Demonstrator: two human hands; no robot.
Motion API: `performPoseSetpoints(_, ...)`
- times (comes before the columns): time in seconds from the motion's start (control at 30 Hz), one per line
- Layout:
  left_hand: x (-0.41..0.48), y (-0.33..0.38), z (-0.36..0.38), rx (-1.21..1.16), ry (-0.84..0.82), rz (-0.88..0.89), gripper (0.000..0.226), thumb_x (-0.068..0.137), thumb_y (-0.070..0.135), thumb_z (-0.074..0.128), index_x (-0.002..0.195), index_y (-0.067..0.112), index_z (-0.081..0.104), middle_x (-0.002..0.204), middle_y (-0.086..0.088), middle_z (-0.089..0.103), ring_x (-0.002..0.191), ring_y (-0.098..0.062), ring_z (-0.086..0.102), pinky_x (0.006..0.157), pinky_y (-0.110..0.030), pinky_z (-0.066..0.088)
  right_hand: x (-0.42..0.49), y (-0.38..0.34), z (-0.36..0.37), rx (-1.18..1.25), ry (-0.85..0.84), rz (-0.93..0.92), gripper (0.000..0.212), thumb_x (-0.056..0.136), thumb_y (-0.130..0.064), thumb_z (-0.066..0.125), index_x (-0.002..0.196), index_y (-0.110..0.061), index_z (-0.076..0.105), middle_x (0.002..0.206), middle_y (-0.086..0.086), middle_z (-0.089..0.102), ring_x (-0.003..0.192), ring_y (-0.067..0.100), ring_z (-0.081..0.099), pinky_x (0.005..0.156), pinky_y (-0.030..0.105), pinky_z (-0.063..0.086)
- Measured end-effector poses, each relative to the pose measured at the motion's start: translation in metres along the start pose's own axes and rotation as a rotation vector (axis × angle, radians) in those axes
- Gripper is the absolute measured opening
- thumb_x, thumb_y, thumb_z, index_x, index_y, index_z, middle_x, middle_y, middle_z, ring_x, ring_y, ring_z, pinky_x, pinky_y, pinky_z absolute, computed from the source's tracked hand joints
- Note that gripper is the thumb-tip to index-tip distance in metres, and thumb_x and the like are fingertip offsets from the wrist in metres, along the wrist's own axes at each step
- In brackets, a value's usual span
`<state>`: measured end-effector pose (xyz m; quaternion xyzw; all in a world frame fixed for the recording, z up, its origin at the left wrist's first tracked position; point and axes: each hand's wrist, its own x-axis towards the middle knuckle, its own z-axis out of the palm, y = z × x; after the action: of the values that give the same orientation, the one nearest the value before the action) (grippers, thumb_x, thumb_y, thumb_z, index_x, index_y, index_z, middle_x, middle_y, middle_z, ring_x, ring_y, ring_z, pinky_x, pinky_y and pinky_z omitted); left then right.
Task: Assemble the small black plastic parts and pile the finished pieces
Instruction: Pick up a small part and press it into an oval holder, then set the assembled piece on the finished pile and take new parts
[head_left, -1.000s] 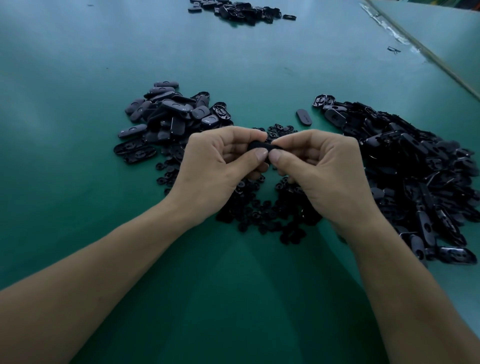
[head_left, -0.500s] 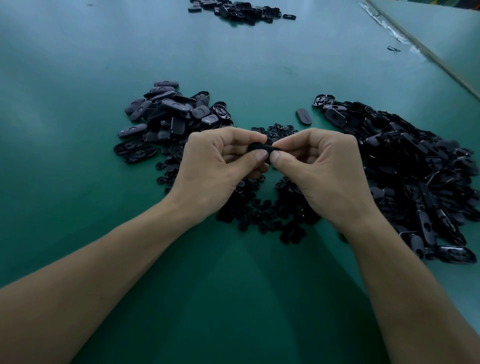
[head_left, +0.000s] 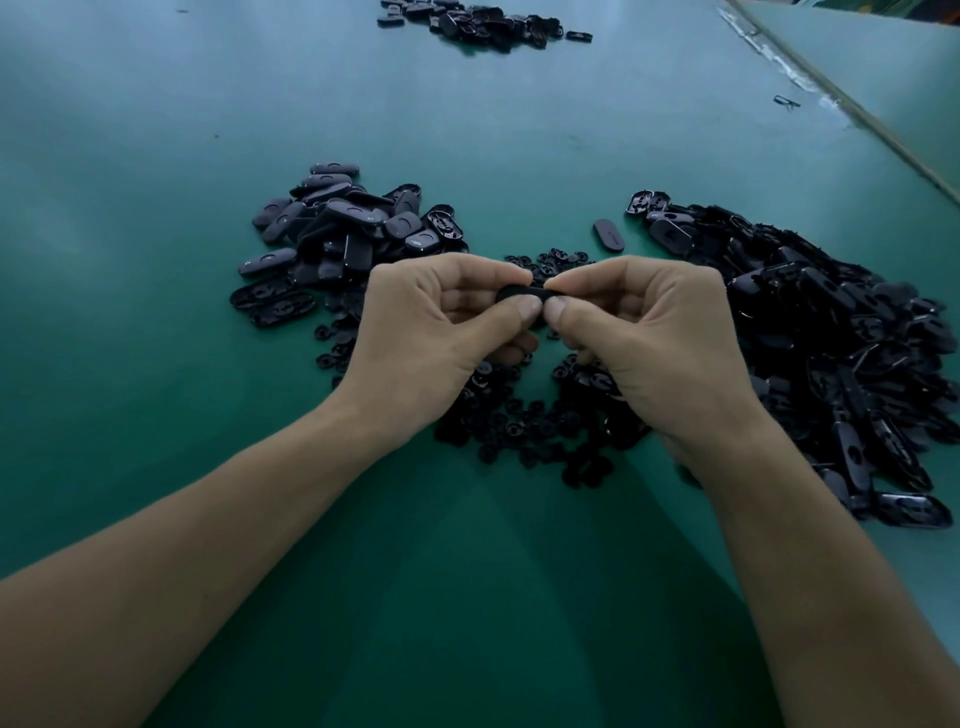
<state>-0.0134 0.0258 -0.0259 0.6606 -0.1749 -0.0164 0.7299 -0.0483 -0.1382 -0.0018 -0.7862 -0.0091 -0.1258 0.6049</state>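
Both hands meet over the middle of the green table. My left hand (head_left: 441, 332) and my right hand (head_left: 649, 338) pinch one small black oval part (head_left: 522, 294) between thumbs and fingers; most of it is hidden by the fingertips. Under the hands lies a heap of small round black clips (head_left: 540, 415). A pile of oval black pieces (head_left: 343, 234) sits to the left. A larger pile of oval black shells (head_left: 841, 343) spreads to the right.
One loose oval piece (head_left: 609, 235) lies behind my right hand. Another pile of black parts (head_left: 483, 23) sits at the table's far edge. A seam between tables (head_left: 852, 109) runs diagonally at the upper right, with a tiny black scrap (head_left: 786, 102) beside it.
Almost nothing differs: both hands stay together on the same part, the thumbs shifting only slightly.
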Motion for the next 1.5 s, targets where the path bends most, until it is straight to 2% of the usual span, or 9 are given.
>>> performPoseSetpoints(0.43, 0.001, -0.003, -0.003, 0.068, 0.036, 0.02, 0.016, 0.084, 0.0, 0.076, 0.087, 0.015, 0.071, 0.065, -0.002, 0.073, 0.056, -0.018, 0.072, 0.053, -0.024, 0.056, 0.002, 0.002, 0.003, -0.076, -0.023, -0.006, 0.012, 0.084, -0.013, 0.075, 0.084, -0.025, 0.077, 0.073, -0.006, 0.075, 0.065, 0.006, 0.068, 0.065, 0.023, 0.052)
performPoseSetpoints(0.57, 0.004, -0.003, -0.004, -0.015, 0.146, 0.021, 0.019, 0.09, -0.005, 0.068, 0.094, 0.014, 0.069, 0.065, 0.002, 0.068, 0.057, -0.011, 0.065, 0.055, -0.021, 0.054, 0.016, 0.004, 0.001, -0.313, 0.048, 0.048, 0.015, 0.094, -0.023, 0.066, 0.105, -0.025, 0.076, 0.084, -0.011, 0.074, 0.081, 0.002, 0.069, 0.079, 0.022, 0.054)
performPoseSetpoints(0.63, 0.007, -0.003, -0.005, -0.113, 0.235, -0.007, 0.018, 0.094, -0.006, 0.062, 0.096, 0.011, 0.067, 0.074, 0.0, 0.066, 0.064, -0.01, 0.063, 0.061, -0.022, 0.055, 0.03, 0.007, -0.006, -0.554, 0.093, 0.07, 0.027, 0.097, -0.022, 0.061, 0.122, -0.021, 0.07, 0.107, -0.006, 0.07, 0.101, 0.006, 0.064, 0.094, 0.018, 0.048)
performPoseSetpoints(0.7, 0.011, -0.003, -0.007, -0.218, 0.309, -0.055, 0.018, 0.097, -0.005, 0.058, 0.101, 0.011, 0.065, 0.083, -0.003, 0.064, 0.072, -0.01, 0.064, 0.069, -0.023, 0.057, 0.047, 0.015, -0.015, -0.832, 0.097, 0.14, 0.04, 0.098, -0.015, 0.055, 0.137, -0.019, 0.059, 0.135, 0.009, 0.056, 0.126, 0.025, 0.05, 0.108, 0.032, 0.038)
performPoseSetpoints(0.77, 0.014, -0.002, -0.007, -0.324, 0.369, -0.11, 0.02, 0.096, -0.006, 0.059, 0.109, 0.01, 0.062, 0.092, -0.005, 0.063, 0.08, -0.01, 0.066, 0.076, -0.022, 0.057, 0.06, 0.021, -0.024, -1.041, 0.103, 0.237, 0.051, 0.096, -0.01, 0.052, 0.145, -0.023, 0.05, 0.147, 0.012, 0.041, 0.134, 0.034, 0.035, 0.108, 0.04, 0.032)
performPoseSetpoints(0.97, 0.018, -0.002, -0.01, -0.316, 0.43, -0.165, 0.059, 0.091, -0.007, 0.065, 0.145, 0.002, 0.042, 0.119, -0.004, 0.059, 0.113, -0.007, 0.061, 0.098, -0.024, 0.052, 0.077, 0.028, -0.033, -1.275, 0.078, 0.375, 0.053, 0.091, -0.011, 0.047, 0.142, -0.027, 0.051, 0.148, 0.011, 0.04, 0.133, 0.039, 0.028, 0.105, 0.047, 0.028)
performPoseSetpoints(1.17, 0.015, -0.007, -0.011, -0.176, 0.386, -0.164, 0.089, 0.09, -0.003, 0.068, 0.16, 0.017, 0.016, 0.163, 0.003, 0.026, 0.134, 0.0, 0.046, 0.099, -0.017, 0.048, 0.073, 0.032, -0.035, -1.275, 0.206, 0.173, 0.032, 0.095, -0.006, 0.055, 0.115, -0.023, 0.073, 0.126, 0.014, 0.06, 0.12, 0.042, 0.046, 0.097, 0.047, 0.041)
performPoseSetpoints(1.3, 0.014, -0.009, -0.01, -0.112, 0.36, -0.103, 0.086, 0.09, -0.003, 0.069, 0.158, 0.021, 0.023, 0.165, 0.011, 0.02, 0.132, -0.002, 0.048, 0.099, -0.02, 0.049, 0.071, 0.031, -0.037, -1.253, 0.238, 0.119, 0.041, 0.094, -0.003, 0.057, 0.123, -0.03, 0.067, 0.123, 0.015, 0.06, 0.116, 0.043, 0.049, 0.097, 0.046, 0.042)
performPoseSetpoints(1.5, 0.013, -0.009, -0.009, -0.064, 0.323, -0.048, 0.055, 0.075, 0.015, 0.075, 0.126, 0.029, 0.06, 0.137, 0.006, 0.056, 0.12, -0.005, 0.059, 0.096, -0.028, 0.053, 0.068, 0.026, -0.04, -1.057, 0.262, 0.157, 0.042, 0.094, -0.001, 0.061, 0.131, -0.02, 0.062, 0.132, 0.017, 0.05, 0.108, 0.041, 0.058, 0.094, 0.043, 0.047)
